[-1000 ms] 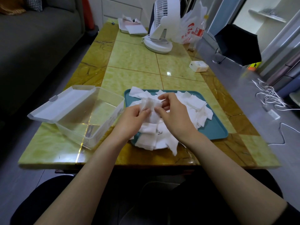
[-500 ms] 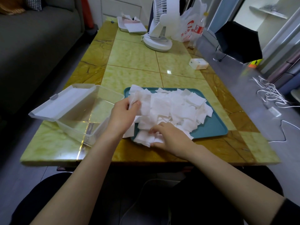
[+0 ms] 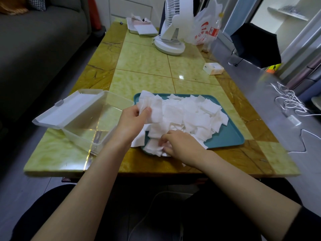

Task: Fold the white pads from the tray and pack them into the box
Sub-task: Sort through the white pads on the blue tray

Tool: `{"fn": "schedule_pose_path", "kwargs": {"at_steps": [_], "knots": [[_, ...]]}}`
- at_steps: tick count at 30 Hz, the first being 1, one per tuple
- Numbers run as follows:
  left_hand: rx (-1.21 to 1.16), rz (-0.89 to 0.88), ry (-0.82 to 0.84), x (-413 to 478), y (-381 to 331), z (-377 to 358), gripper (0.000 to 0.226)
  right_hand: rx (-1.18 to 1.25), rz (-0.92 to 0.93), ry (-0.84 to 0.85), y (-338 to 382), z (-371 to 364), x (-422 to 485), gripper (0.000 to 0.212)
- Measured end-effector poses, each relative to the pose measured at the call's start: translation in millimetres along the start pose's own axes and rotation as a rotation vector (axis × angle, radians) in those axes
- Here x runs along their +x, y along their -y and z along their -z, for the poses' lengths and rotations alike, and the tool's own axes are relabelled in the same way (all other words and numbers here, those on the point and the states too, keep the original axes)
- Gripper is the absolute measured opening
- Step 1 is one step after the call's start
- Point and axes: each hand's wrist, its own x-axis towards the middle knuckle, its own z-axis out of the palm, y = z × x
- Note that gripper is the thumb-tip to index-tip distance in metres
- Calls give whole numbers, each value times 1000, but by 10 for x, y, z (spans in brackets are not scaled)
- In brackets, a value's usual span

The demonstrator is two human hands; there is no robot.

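Left hand [image 3: 132, 122]: raised over the left edge of the tray, thumb and fingers pinching a white pad [image 3: 153, 108] by its left side. The pad hangs crumpled and open, and whether it is one sheet or several I cannot tell.
Right hand [image 3: 181, 146]: low at the tray's near left corner, palm down, fingers curled into the corner pads [image 3: 153, 147] and gripping them there.
Hands to each other: apart, the left one higher and farther, the right one nearer the table edge.
Pile of pads [image 3: 192, 115]: loose white squares, overlapping, covering most of the tray. A few spill over its near left rim.
Tray [image 3: 230, 136]: teal, flat on the table, bare along its right and near right part.
Box [image 3: 102, 119]: clear plastic, just beside the tray on the left. No pad shows inside it.
Lid [image 3: 69, 108]: hinged open, leaning out to the left.
Table [image 3: 147, 63]: glossy yellow-green tiles with a brown border.
Far end of the table: a white fan [image 3: 172, 30], a white plastic bag [image 3: 205, 28] with red print and a shallow white dish [image 3: 140, 28] of papers.
Right edge of the table: a small white carton [image 3: 213, 68].
Floor at right: tangled white cords [image 3: 290, 100].
Left: a grey sofa [image 3: 34, 42].
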Motion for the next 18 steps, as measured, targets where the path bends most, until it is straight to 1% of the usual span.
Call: {"fn": "schedule_pose_path", "kwargs": {"at_steps": [3, 8, 12, 15, 18], "knots": [[-14, 24, -5, 0, 0, 28, 35, -10, -5, -64, 24, -26, 31, 24], [13, 1, -42, -13, -12, 68, 42, 318, -145, -236, -31, 70, 65, 19], [65, -9, -72, -19, -13, 73, 36, 420, -227, -347, -91, 171, 106, 17], [73, 6, -88, -24, -20, 63, 32, 438, -255, -517, -132, 284, 121, 16], [45, 21, -137, -12, -31, 69, 30, 452, -307, -690, -153, 413, 142, 13]]}}
